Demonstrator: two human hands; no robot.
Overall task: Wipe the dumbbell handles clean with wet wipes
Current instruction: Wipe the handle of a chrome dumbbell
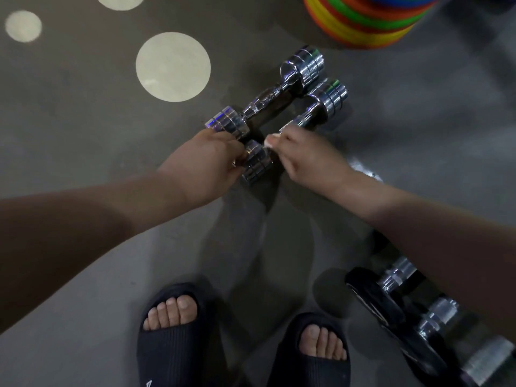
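Observation:
Two chrome dumbbells lie side by side on the grey floor. The far dumbbell (pixel 268 99) shows its whole knurled handle. The near dumbbell (pixel 324 107) is partly covered by my hands. My left hand (pixel 206 163) grips its near weight end (pixel 257 163). My right hand (pixel 301 155) is curled round the handle of that near dumbbell, with a small bit of white wet wipe (pixel 272 139) showing at my fingertips. Most of the wipe is hidden under my fingers.
A stack of rainbow-coloured rings (pixel 365 20) stands at the back right. Black plates and chrome bars of larger dumbbells (pixel 405 311) lie at the lower right under my right forearm. My feet in black slides (pixel 173 339) are just below. Pale round spots (pixel 173 67) mark the floor.

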